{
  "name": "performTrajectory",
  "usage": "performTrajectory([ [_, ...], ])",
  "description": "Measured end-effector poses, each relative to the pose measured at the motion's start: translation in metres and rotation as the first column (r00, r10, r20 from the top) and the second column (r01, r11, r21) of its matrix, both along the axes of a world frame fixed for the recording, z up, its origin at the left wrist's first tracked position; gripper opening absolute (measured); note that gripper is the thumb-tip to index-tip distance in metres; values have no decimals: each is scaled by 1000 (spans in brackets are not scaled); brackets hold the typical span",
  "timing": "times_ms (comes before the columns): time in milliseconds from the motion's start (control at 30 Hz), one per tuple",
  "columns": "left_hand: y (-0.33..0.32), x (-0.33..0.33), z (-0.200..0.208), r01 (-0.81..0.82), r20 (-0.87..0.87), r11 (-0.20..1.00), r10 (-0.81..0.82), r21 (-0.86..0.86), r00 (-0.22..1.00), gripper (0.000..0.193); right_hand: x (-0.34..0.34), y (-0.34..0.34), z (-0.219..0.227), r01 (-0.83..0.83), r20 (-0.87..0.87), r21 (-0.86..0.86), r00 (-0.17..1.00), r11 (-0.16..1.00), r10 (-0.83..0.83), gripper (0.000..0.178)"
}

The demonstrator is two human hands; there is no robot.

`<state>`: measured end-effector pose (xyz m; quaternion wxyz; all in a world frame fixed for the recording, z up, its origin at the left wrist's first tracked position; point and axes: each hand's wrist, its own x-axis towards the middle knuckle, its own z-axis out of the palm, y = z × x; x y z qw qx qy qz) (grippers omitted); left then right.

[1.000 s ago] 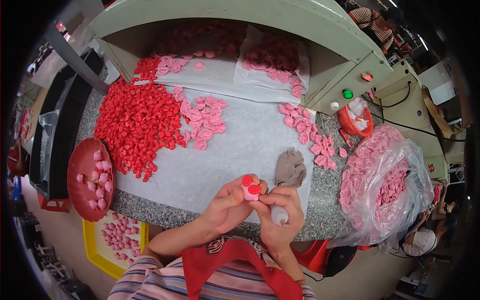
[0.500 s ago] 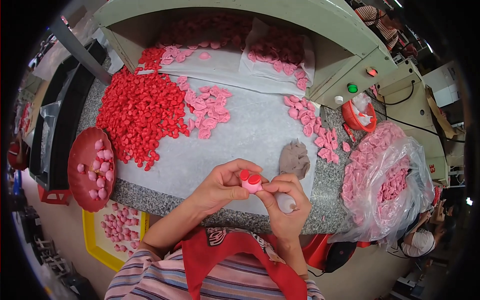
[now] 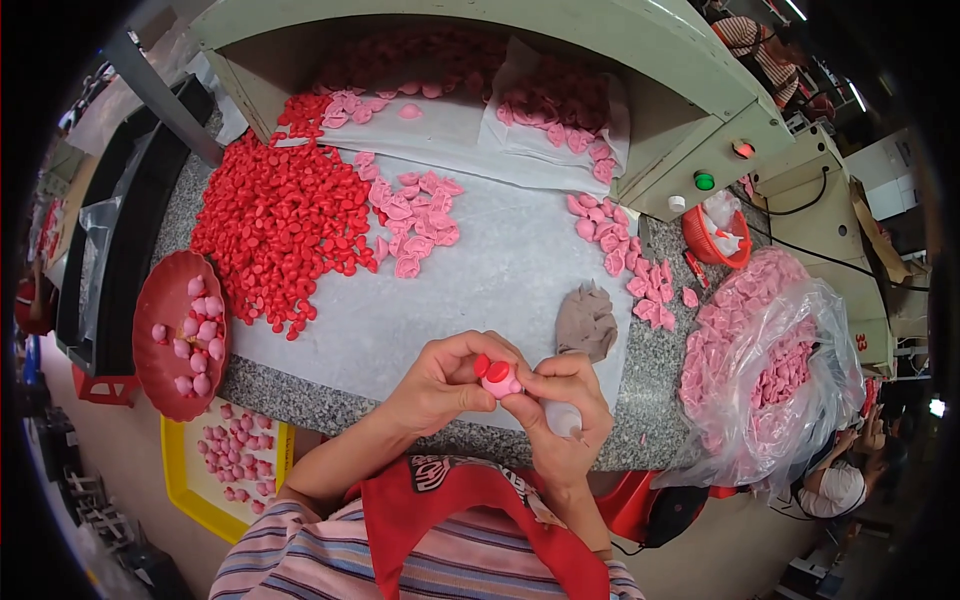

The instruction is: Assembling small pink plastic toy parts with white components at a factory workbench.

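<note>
In front of my chest, both hands meet over a small rounded pink piece (image 3: 506, 387) with two red caps on it. My left hand (image 3: 436, 384) is closed, fingertips and thumb at its red-capped side. From the other side, the thumb and fingers of my right hand (image 3: 563, 425) pinch the pink body. A whitish translucent bottle-like object (image 3: 562, 418) is also tucked in my right palm. Just beyond the right hand, a crumpled grey-brown cloth (image 3: 587, 322) lies on the white sheet (image 3: 470, 290). Some fingertips are hidden behind the piece.
A heap of red caps (image 3: 285, 225) and loose pink shells (image 3: 415, 220) lie beyond my hands, below a pale metal hood (image 3: 470, 25). Left are a red dish (image 3: 150, 370) and yellow tray (image 3: 187, 485) of pink pieces. A plastic bag of pink parts (image 3: 750, 370) sits right.
Both hands have tilted the pink piece slightly and brought it a little lower and left. The red caps now face more to the left. The bottle is more covered by the right fingers.
</note>
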<state>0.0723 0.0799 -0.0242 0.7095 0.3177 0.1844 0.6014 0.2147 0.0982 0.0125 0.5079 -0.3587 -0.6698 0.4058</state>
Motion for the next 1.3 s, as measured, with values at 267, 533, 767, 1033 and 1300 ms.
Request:
performTrajectory([
  [267,-3,0,-4,-4,97,1000,2,28,995,31,-4,0,7,-48,-20,-41,999,998,47,18],
  [533,-5,1,-11,-32,76,999,31,14,997,30,-6,4,5,-69,-27,-86,997,994,67,15],
  [767,-5,6,-34,310,644,947,-188,-81,742,34,11,41,-26,166,-83,-360,974,918,-209,12],
  [1033,-2,16,-44,408,767,898,-144,-165,625,35,48,72,-84,333,563,86,762,939,-321,20],
  [1300,1,30,-43,406,742,895,-143,-186,655,39,25,33,-2,-60,-13,-387,998,920,59,17],
])
